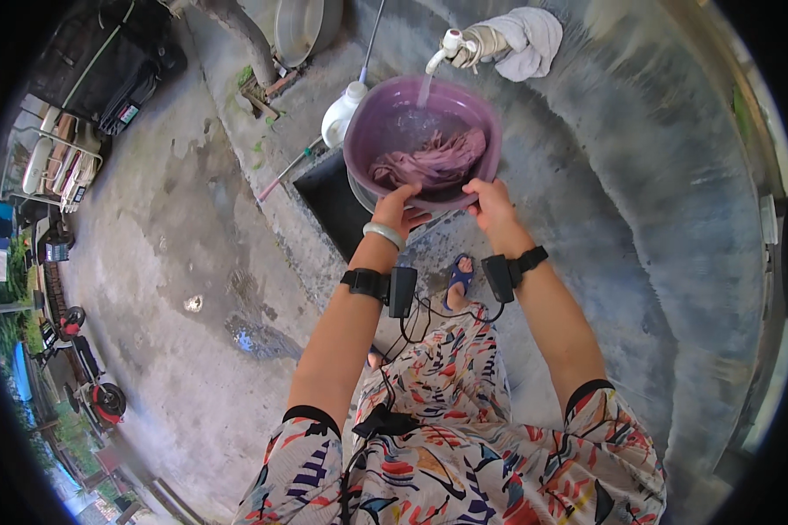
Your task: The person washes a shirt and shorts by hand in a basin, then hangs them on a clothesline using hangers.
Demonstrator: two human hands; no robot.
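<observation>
A purple plastic basin [356, 131] is held under a running white tap [452, 42], and water [424, 91] streams into it. Inside lies a wet, crumpled pink cloth [433, 161] in shallow water. My left hand [397, 208] grips the near left rim, thumb over the edge and fingers beneath. On the near right rim, my right hand [492, 203] holds on with its thumb inside the edge; its other fingers are mostly hidden. Below the basin shows part of a second, paler basin [359, 194], over a dark square sink [328, 192].
Left of the basin stands a white jug [342, 114], beside a thin stick [286, 172]. A grey towel [531, 42] wraps the tap's pipe along the wall [622, 149]. A large metal tub [303, 31] leans at the back. Far left, a red-and-black scooter [105, 398] is parked.
</observation>
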